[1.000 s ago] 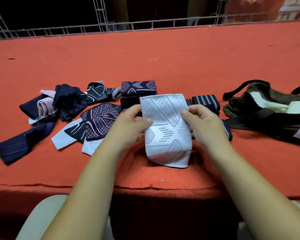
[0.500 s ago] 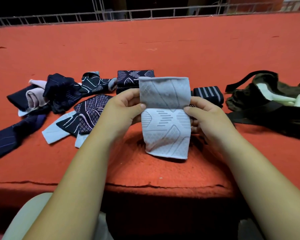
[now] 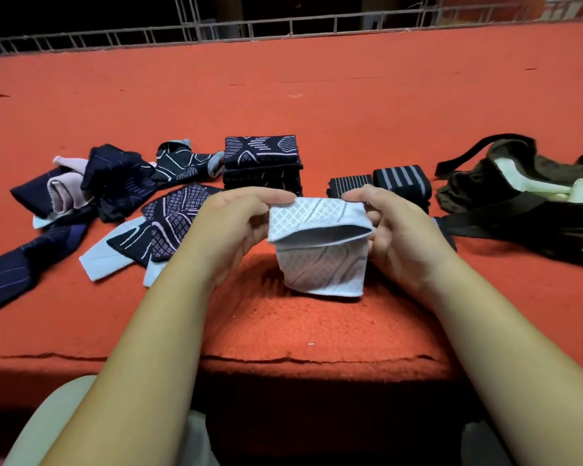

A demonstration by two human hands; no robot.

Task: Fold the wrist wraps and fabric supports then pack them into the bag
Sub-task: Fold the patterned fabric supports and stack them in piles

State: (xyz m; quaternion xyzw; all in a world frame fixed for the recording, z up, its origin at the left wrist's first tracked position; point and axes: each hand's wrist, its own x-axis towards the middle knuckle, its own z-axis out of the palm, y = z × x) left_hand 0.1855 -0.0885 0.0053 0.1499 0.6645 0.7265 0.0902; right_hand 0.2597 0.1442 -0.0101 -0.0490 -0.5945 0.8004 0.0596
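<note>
Pale support (image 3: pixel 323 264) folded further forward, left hand (image 3: pixel 236 227) and right hand (image 3: pixel 398 230) fingers (image 3: pixel 273 196) pinching its top corners

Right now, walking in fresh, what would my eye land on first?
First, the pale grey support at the centre, half folded over and pinched at its top corners by the left hand and right hand. Just behind it sits a neat stack of folded dark supports, with an unfolded heap to the left. A dark bag lies at the far right on the red cloth.
</note>
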